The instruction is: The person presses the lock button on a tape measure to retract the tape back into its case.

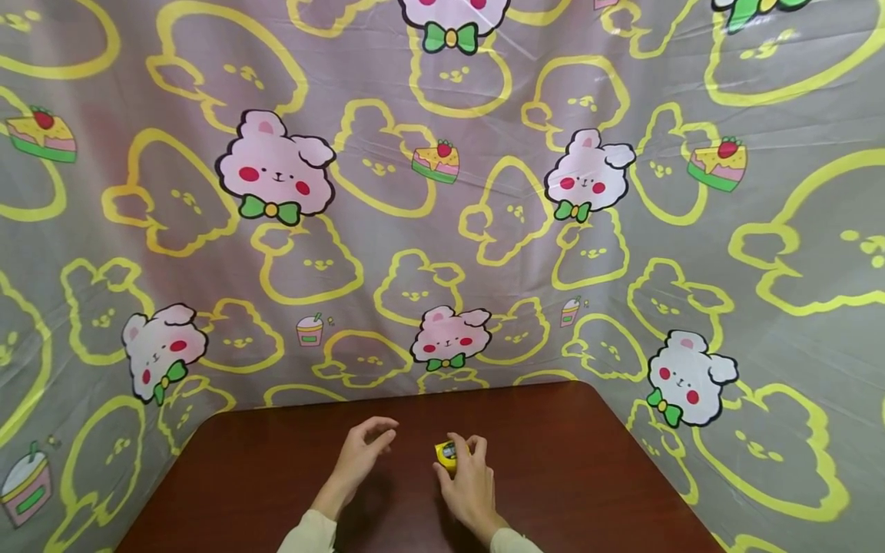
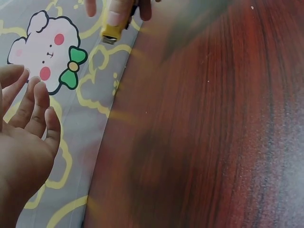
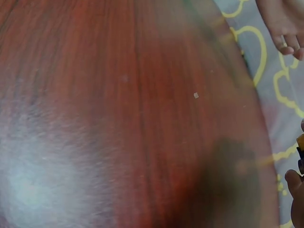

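Note:
My right hand [image 1: 472, 482] grips a small yellow and black tape measure [image 1: 445, 456] above the table, thumb on one side and fingers over the other. In the left wrist view the metal end of the tape measure [image 2: 111, 32] points toward my left hand [image 2: 28, 147]. That left hand holds nothing; its fingers are loosely bent and stand a short way left of the tape measure. Only part of my right hand [image 3: 298, 194] and a sliver of the tape measure show at the right wrist view's edge.
A dark red-brown wooden table [image 1: 553, 461] with rounded far corners lies under both hands. Grey curtains [image 1: 512, 261] with yellow outlines and cartoon bunnies surround its back and sides. A tiny pale speck [image 3: 196, 95] lies on the tabletop.

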Demonstrator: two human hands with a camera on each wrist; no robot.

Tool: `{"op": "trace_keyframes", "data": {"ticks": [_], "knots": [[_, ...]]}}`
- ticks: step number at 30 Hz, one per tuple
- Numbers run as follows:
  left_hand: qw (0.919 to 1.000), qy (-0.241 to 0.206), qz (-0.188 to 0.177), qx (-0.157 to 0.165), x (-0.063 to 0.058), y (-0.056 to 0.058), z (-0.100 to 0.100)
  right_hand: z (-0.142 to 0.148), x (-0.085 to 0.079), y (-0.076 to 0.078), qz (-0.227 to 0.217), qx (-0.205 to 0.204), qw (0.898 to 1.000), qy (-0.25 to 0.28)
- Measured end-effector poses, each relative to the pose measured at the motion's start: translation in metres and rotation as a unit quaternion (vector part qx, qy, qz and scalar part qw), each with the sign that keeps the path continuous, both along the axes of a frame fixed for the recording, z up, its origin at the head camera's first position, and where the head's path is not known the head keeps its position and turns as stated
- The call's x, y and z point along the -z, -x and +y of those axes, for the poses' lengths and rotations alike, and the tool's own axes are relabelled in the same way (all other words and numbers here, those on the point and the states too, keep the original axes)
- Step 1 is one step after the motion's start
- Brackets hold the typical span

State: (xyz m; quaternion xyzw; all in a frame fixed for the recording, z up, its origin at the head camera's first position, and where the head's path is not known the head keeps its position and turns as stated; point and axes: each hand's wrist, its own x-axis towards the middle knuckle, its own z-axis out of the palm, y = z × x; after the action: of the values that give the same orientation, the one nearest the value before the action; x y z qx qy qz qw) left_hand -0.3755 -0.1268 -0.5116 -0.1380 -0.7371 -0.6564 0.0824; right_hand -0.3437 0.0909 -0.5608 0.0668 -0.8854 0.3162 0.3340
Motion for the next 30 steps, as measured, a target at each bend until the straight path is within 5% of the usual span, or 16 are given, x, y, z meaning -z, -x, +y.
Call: {"op": "trace_keyframes", "data": {"ticks": [21, 30], "knots": [[0.9998, -0.008, -0.018, -0.006, 0.004, -0.003, -0.004, -0.002, 0.027, -0.008, -0.029, 0.002, 0.999, -0.035], [0.9989, 0.005, -0.018, -0.043, 0.002, -0.009, -0.004, -0.007, 0.033, -0.007, -0.041, -0.003, 0.997, -0.062]]}}
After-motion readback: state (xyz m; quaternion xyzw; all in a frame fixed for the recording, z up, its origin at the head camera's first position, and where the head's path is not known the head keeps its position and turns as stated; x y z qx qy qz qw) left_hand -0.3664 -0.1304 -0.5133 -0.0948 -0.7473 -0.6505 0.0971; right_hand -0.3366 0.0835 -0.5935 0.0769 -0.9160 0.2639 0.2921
